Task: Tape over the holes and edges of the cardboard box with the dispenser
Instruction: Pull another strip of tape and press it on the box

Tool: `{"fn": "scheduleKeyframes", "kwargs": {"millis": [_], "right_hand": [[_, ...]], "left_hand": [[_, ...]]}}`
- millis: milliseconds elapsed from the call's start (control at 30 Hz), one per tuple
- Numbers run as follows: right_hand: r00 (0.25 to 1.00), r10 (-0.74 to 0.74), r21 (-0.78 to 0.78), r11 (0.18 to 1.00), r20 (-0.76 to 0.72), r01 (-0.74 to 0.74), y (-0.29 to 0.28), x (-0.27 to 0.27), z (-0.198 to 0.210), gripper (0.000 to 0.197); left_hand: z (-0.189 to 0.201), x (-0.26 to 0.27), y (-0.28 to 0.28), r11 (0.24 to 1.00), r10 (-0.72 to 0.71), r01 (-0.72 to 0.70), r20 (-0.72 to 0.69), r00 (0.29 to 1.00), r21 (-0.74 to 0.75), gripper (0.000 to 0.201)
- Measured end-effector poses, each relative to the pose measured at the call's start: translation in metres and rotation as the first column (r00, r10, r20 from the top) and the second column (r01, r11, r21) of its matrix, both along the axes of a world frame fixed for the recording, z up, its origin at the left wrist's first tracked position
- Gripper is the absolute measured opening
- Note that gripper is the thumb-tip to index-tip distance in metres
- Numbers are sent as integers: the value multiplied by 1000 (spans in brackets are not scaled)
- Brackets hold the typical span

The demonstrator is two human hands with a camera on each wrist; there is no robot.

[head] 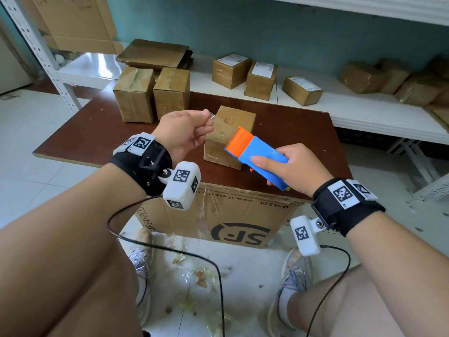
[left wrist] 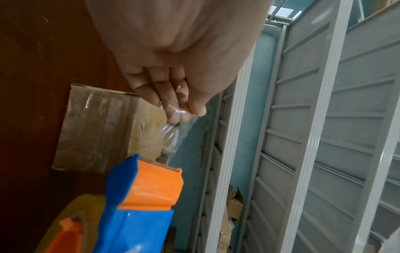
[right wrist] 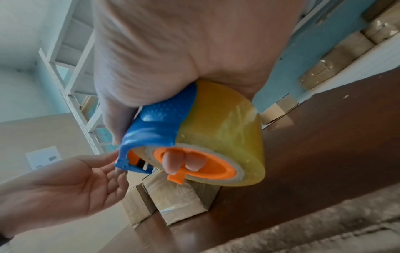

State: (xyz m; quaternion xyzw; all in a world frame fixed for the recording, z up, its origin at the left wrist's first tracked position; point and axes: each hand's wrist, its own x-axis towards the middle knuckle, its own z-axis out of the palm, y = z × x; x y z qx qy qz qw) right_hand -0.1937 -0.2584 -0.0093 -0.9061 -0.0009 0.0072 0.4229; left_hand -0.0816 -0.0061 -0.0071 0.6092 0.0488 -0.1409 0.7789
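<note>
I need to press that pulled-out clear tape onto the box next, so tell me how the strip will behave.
The tape strip, pinched by the left hand, looks thin and crinkled, so it is probably floppy and apt to twist. Stretched toward the dispenser in the right hand, it likely stays flat only under tension.

Box (head: 230,135): brown cardboard, partly glossy with clear film. Dispenser (head: 257,152): blue and orange plastic, dimpled grip. Tape roll (right wrist: 225,137): yellowish, shiny. Table (head: 291,132): dark polished wood.

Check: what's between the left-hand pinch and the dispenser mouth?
A stretch of clear tape runs from the left hand to the dispenser; it shows best in the left wrist view.
</note>
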Motion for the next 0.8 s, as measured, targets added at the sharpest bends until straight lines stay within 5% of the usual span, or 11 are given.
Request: {"fn": "scheduleKeyframes", "kwargs": {"millis": [300,500,800], "right_hand": [[998,-42,-104,993,54,47,-12,-3,0,70],[965,-205,-314,916,165,248,-17,7,-2,80],[915,-303,-481,781,267,399,4,19,12,68]], "left_hand": [[8,-15,-16,997,36,-50,248,968,53,14],[10,-37,-44,966,-80,-77,569,819,246,6],[9,-39,-60,949,67,-235,592,803,211,4]]}}
